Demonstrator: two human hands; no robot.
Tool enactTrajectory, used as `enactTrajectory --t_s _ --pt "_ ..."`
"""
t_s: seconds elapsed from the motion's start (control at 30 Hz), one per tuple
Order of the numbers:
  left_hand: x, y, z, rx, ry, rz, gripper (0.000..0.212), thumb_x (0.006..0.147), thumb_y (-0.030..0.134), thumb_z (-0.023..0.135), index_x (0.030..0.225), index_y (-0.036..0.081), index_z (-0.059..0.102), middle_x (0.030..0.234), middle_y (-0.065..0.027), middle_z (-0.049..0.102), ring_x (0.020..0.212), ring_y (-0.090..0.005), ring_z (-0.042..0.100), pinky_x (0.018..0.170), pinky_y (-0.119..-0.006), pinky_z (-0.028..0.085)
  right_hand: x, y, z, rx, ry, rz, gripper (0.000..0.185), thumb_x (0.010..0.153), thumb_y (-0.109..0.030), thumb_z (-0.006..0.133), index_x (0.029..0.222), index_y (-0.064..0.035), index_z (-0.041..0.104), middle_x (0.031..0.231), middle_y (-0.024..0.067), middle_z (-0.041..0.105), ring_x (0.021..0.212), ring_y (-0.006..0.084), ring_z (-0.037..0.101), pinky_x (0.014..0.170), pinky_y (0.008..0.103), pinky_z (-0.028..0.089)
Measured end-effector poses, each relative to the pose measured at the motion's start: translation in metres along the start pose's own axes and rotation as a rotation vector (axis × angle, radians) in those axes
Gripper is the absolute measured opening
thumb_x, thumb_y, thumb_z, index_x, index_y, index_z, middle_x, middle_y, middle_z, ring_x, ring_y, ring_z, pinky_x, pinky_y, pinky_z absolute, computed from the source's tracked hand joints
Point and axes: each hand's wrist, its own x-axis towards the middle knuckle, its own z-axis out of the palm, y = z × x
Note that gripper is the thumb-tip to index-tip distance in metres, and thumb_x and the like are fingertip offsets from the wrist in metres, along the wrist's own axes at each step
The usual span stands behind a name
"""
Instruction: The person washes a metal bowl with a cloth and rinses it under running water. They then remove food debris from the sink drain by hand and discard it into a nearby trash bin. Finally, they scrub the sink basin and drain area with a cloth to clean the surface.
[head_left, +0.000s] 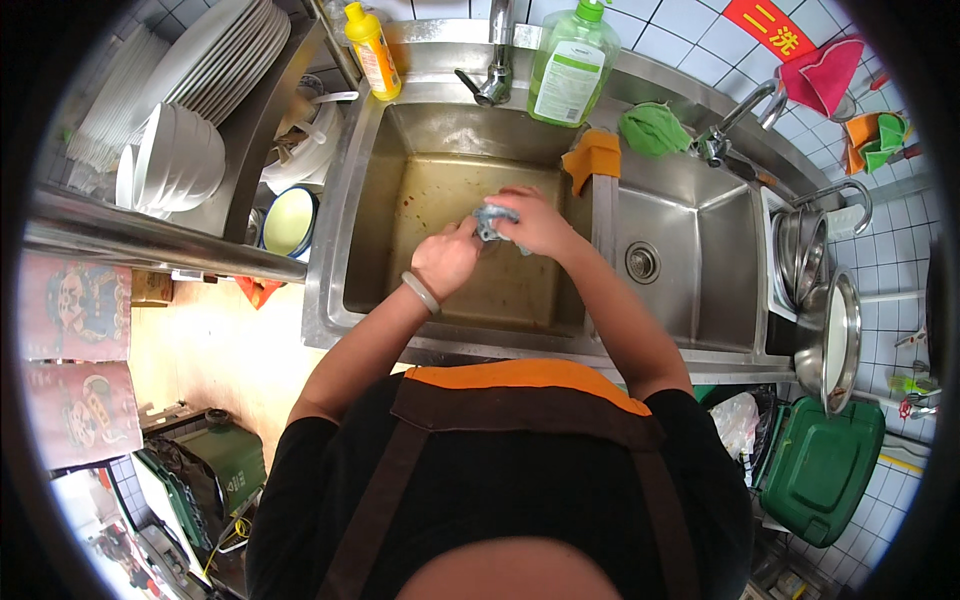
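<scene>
Over the left basin of a steel double sink (592, 262), my two hands meet. My right hand (534, 221) grips a bluish-grey cloth (495, 223), bunched between its fingers. Close against it, my left hand (448, 259) has its fingers curled at the cloth's left edge; they seem to pinch something small and dark, mostly hidden. A pale bangle circles the left wrist. Small food scraps lie on the wet bottom of the left basin (431, 199). An orange cloth (596, 157) hangs over the divider beside the right basin (694, 225).
Behind the basins stand a faucet (496, 82), a yellow bottle (373, 56), a green soap bottle (570, 75) and a green cloth (652, 129). White plates (225, 60) and bowls (176, 161) fill a shelf at left. Metal bowls (832, 337) sit at right, above a green bin (825, 469).
</scene>
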Motion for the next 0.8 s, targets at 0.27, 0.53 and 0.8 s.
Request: enactTrajectory --t_s 0.27,0.53,0.8 --pt "-0.003 -0.007 0.011 -0.119 0.103 -0.098 0.015 0.078 0.009 0.05 0.088 0.003 0.059 0.086 -0.0135 0.059 0.075 -0.0307 0.06 0.064 -0.04 0.049 0.014 -0.027 -0.004 -0.329 -0.325 0.336 0.04 0.068 -0.023 0.066 0.105 -0.0096 0.057 0.099 0.0144 0.062 0.097 0.0321 0.055 0.082 0.0393 0.044" --pt "0.007 -0.018 0.004 -0.402 0.046 -0.35 0.019 0.081 0.022 0.055 0.078 0.006 0.064 0.073 -0.02 0.06 0.07 -0.0381 0.058 0.065 -0.045 0.047 0.011 -0.007 0.01 -0.276 0.042 0.279 0.036 0.07 -0.022 0.063 0.103 -0.0075 0.057 0.093 0.0173 0.061 0.089 0.0331 0.058 0.076 0.0406 0.046" --pt "0.007 -0.012 -0.008 -0.19 -0.092 -0.35 0.022 0.083 0.02 0.046 0.081 0.008 0.064 0.08 -0.0187 0.062 0.073 -0.0378 0.06 0.066 -0.045 0.049 0.003 0.005 0.016 -0.336 -0.05 0.224 0.043 0.069 -0.024 0.065 0.107 -0.0075 0.051 0.094 0.0162 0.062 0.09 0.034 0.058 0.075 0.0408 0.046"
